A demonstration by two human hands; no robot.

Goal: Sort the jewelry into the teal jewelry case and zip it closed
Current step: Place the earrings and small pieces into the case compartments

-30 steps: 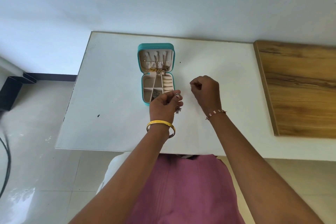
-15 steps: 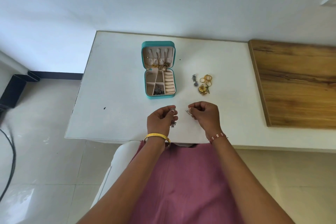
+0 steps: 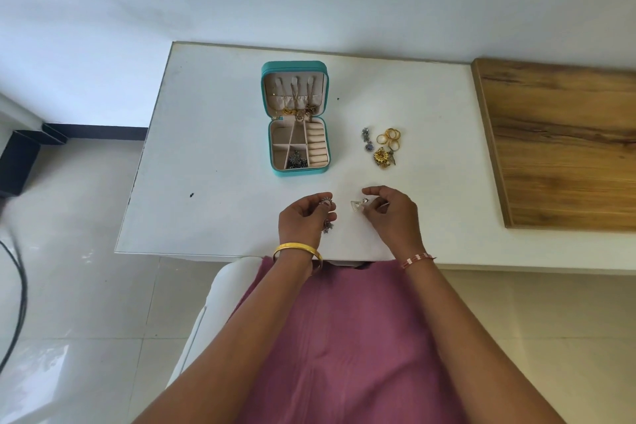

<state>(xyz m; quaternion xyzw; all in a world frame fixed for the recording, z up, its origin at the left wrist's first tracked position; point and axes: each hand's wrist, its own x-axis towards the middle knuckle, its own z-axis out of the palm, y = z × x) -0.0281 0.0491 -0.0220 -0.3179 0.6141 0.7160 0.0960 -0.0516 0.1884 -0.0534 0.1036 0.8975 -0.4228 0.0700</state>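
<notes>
The teal jewelry case lies open on the white table, its lid back with gold chains hanging inside and a dark silver piece in the front middle compartment. To its right lie a silver earring, several gold rings and a gold flower piece. Near the table's front edge, my left hand pinches a silver dangling earring. My right hand pinches a small clear, silvery earring piece. The two hands are a short gap apart.
A wooden board covers the table's right side. A white chair edge and my pink clothing are below the table's front. A black cable runs over the tiled floor at left.
Both hands have drawn back from beside the case toward the table's front edge, uncovering the loose jewelry to the right of the case. The hands have spread slightly apart.
</notes>
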